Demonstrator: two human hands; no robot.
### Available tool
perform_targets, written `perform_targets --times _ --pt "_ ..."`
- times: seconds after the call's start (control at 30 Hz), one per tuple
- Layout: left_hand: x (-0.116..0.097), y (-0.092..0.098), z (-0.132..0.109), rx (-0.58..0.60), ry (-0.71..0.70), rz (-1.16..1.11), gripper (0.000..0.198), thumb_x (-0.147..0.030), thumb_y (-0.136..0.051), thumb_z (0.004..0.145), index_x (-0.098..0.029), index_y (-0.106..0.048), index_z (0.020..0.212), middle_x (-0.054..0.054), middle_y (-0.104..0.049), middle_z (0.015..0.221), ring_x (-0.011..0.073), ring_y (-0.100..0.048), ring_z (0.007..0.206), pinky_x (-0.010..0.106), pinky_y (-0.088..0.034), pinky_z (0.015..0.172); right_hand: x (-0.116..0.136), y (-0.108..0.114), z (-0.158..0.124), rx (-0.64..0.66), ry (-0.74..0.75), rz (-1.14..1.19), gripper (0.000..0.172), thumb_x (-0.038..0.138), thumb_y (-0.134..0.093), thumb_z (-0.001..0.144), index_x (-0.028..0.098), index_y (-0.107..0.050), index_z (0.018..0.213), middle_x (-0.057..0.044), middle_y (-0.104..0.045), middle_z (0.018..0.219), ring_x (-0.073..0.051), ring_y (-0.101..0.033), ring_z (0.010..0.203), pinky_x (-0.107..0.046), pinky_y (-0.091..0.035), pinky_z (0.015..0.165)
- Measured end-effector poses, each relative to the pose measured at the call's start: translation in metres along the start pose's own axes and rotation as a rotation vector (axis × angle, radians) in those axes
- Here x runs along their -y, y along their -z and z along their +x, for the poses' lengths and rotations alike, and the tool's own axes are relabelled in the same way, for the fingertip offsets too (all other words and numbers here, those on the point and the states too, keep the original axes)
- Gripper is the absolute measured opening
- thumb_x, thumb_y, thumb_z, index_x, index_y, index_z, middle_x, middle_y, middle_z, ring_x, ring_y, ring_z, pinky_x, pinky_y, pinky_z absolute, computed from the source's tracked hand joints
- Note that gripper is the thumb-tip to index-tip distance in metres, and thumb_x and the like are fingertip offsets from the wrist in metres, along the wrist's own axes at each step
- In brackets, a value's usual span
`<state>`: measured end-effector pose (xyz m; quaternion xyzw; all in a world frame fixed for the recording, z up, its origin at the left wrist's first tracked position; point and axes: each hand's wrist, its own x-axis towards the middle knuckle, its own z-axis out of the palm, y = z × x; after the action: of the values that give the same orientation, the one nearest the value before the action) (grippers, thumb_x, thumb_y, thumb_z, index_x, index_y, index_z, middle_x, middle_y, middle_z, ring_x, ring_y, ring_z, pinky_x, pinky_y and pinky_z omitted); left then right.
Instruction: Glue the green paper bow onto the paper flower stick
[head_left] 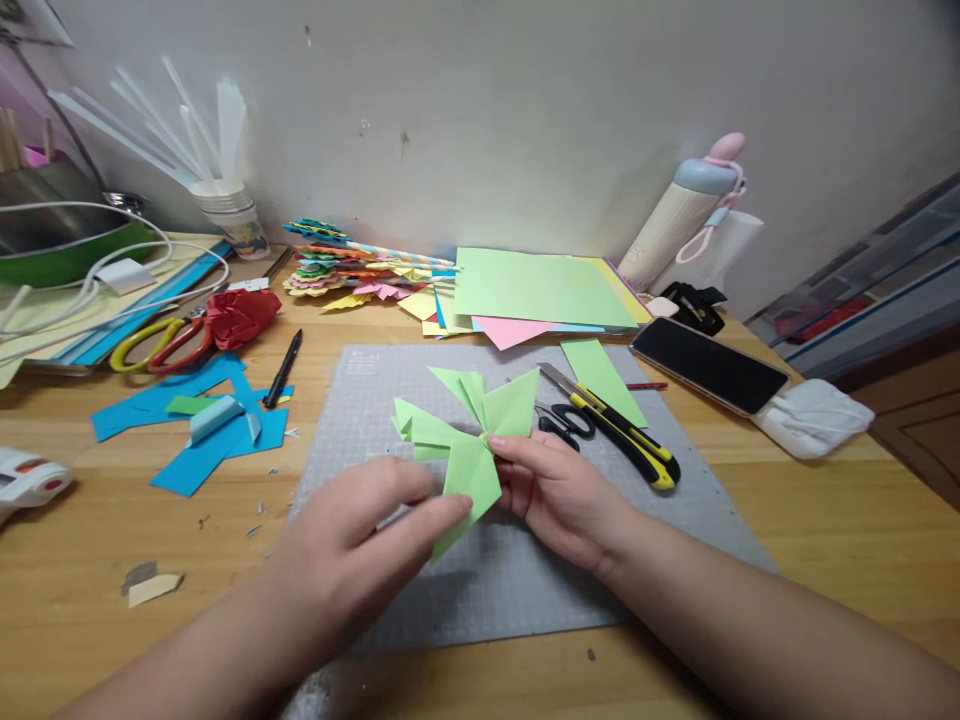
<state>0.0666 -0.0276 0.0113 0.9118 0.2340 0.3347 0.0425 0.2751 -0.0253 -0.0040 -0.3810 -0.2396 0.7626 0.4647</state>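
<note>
A folded light green paper piece [471, 432] with several pointed flaps is held just above a grey cutting mat [525, 580]. My left hand [360, 540] pinches its lower flap between thumb and fingers. My right hand [559, 495] grips the middle of the piece from the right, fingers closed on it. A strip of the same green paper [602, 379] lies on the mat behind, next to a yellow and black utility knife [622, 430] and small black scissors [566, 420].
Blue paper scraps [191, 430] and a black pen [283, 368] lie left of the mat. Coloured paper sheets [536, 290] are stacked at the back. A phone [709, 365] rests at right. Red-yellow scissors [161, 342], a cup of straws [232, 215] and a bottle [686, 215] stand further off.
</note>
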Motion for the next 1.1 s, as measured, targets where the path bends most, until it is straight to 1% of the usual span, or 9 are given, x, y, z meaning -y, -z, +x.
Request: perform_targets --times 0.1,0.3,0.43,0.57,0.67,0.73,0.83,1.0,1.1 --pt "0.002 -0.001 0.003 0.04 0.111 -0.082 0.024 -0.009 -0.052 0.086 -0.019 -0.059 0.108 0.003 -0.06 0.08 0.0125 -0.056 0.067 0.023 -0.047 0.058 0.001 0.0 0.001 -0.031 0.017 0.013 0.01 0.023 -0.07 0.075 0.013 -0.068 0.079 -0.006 -0.07 0.076 -0.015 -0.062 0.066 -0.027 -0.05 0.063" --pt "0.003 0.0 0.011 0.194 0.139 -0.398 0.026 -0.011 -0.047 0.09 -0.024 -0.06 0.108 0.002 -0.065 0.083 0.012 -0.061 0.071 0.02 -0.047 0.059 0.001 -0.003 -0.001 0.017 0.024 -0.014 0.011 0.024 -0.07 0.075 0.014 -0.069 0.08 -0.005 -0.069 0.075 -0.014 -0.06 0.065 -0.026 -0.047 0.063" --pt "0.003 -0.001 0.014 0.206 0.204 -0.498 0.014 -0.015 -0.055 0.086 -0.023 -0.066 0.092 0.001 -0.066 0.07 0.0123 -0.062 0.062 0.019 -0.046 0.052 -0.002 -0.002 -0.002 0.05 0.052 -0.04 0.01 0.024 -0.068 0.077 0.015 -0.07 0.081 -0.004 -0.069 0.074 -0.013 -0.059 0.066 -0.025 -0.046 0.064" --pt "0.002 -0.004 0.015 0.212 0.396 -0.584 0.005 -0.02 -0.065 0.08 -0.022 -0.069 0.078 -0.001 -0.068 0.063 0.0125 -0.063 0.055 0.02 -0.047 0.05 -0.006 -0.002 -0.003 0.065 0.099 -0.106 0.012 0.026 -0.067 0.078 0.017 -0.071 0.086 -0.003 -0.069 0.076 -0.014 -0.06 0.067 -0.027 -0.046 0.067" --pt "0.002 -0.007 0.015 0.194 0.571 -0.65 0.005 -0.022 -0.07 0.075 -0.022 -0.071 0.071 0.0 -0.07 0.063 0.0141 -0.065 0.056 0.022 -0.049 0.051 -0.009 -0.003 -0.004 0.009 0.157 -0.168 0.011 0.027 -0.069 0.076 0.018 -0.07 0.082 -0.001 -0.067 0.073 -0.013 -0.058 0.065 -0.028 -0.045 0.066" --pt "0.0 -0.008 0.015 0.186 0.623 -0.67 0.007 -0.022 -0.069 0.076 -0.022 -0.071 0.069 0.0 -0.071 0.065 0.0148 -0.065 0.058 0.023 -0.05 0.052 -0.011 -0.005 -0.005 -0.034 0.192 -0.196 0.009 0.026 -0.071 0.074 0.017 -0.069 0.078 -0.001 -0.067 0.072 -0.013 -0.058 0.065 -0.028 -0.045 0.066" --pt "-0.002 -0.008 0.015 0.16 0.566 -0.608 0.008 -0.017 -0.066 0.077 -0.022 -0.071 0.074 0.0 -0.07 0.069 0.014 -0.065 0.063 0.023 -0.051 0.056 -0.009 -0.006 -0.005 -0.047 0.185 -0.138 0.009 0.026 -0.07 0.075 0.017 -0.069 0.078 -0.003 -0.068 0.075 -0.014 -0.059 0.066 -0.027 -0.047 0.065" --pt "-0.003 -0.007 0.01 0.1 0.324 -0.466 0.029 -0.007 -0.055 0.083 -0.024 -0.064 0.106 0.001 -0.072 0.091 0.0116 -0.068 0.079 0.02 -0.053 0.067 -0.003 -0.005 -0.003 -0.011 0.044 0.005 0.011 0.024 -0.066 0.078 0.015 -0.07 0.081 -0.006 -0.07 0.076 -0.015 -0.061 0.065 -0.026 -0.049 0.06" --pt "-0.001 -0.007 0.01 0.107 0.283 -0.427 0.025 -0.009 -0.055 0.084 -0.023 -0.064 0.102 0.0 -0.071 0.084 0.0104 -0.067 0.073 0.017 -0.051 0.062 -0.002 -0.004 -0.003 0.007 -0.014 0.012 0.013 0.025 -0.068 0.076 0.014 -0.071 0.084 -0.007 -0.071 0.079 -0.015 -0.061 0.065 -0.025 -0.049 0.059"
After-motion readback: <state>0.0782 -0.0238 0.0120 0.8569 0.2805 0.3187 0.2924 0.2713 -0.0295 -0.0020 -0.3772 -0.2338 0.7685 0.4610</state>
